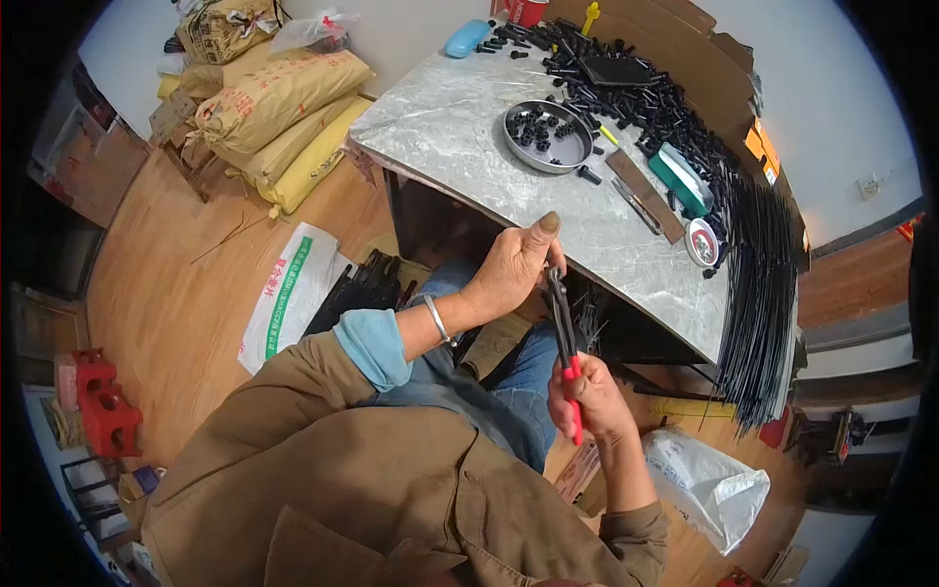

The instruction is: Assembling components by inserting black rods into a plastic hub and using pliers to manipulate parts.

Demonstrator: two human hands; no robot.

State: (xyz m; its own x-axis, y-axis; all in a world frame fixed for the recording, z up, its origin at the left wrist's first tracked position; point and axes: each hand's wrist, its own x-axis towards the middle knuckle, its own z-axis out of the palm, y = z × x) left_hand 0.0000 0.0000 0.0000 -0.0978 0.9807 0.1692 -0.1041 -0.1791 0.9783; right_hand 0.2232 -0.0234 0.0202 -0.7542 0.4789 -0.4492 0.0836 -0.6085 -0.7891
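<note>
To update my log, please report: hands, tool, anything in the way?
Right hand grips red-handled pliers. Left hand at pliers' tip; anything held there unclear. Grey marbled tabletop nearby; nothing visibly blocking.

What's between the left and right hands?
Pliers, seen in the head view: the right hand grips the red handles, and the dark nose reaches the left hand.

Right hand (599, 396) gripping red-handled pliers (566, 342), left hand (509, 271) at their tip
</note>
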